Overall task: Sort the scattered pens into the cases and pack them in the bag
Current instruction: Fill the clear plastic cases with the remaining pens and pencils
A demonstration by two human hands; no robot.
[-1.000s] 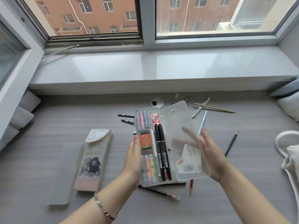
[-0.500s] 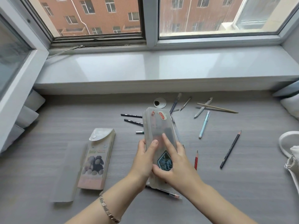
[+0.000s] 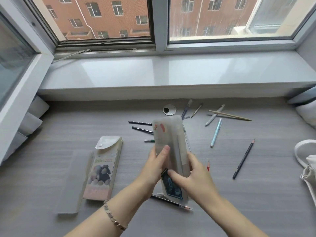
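Head view: a frosted pen case [image 3: 171, 139] is held over the grey desk [image 3: 51, 134], its long axis running from 6 to 12 o'clock. The lid appears to be closed, though the case is blurred. Whether its lower end touches the desk cannot be told.

The case is gripped at its left edge by the left hand [image 3: 154, 170], with the thumb laid across the front face and the fingers wrapped behind. The lower right edge is clasped by the right hand [image 3: 195, 178], whose thumb is pressed on a dark sticker near the bottom end. A bracelet [image 3: 114, 218] is worn on the left wrist.

Directions are reckoned from the held case. At 9 o'clock a second case [image 3: 102, 170] printed with sheep is laid flat, with a clear sleeve [image 3: 71, 183] just beside it. At 11 o'clock two black pencils [image 3: 140, 123] are found, and a short green-tipped pen [image 3: 149, 140] is seen at the case's left edge. At 1 o'clock a blue pen [image 3: 186, 108] and a short pencil [image 3: 197, 110] are set. At 2 o'clock a white pen [image 3: 214, 115] is crossed by a wooden stick [image 3: 230, 115], with a light blue pen [image 3: 216, 132] near them. At 3 o'clock a dark pencil [image 3: 243, 159] is laid, and a red pencil [image 3: 208, 165] is partly hidden by the right hand. Farther out at 3 o'clock a white bag [image 3: 307, 168] is cut off by the frame. At 6 o'clock a pencil [image 3: 171, 201] is seen below the case.
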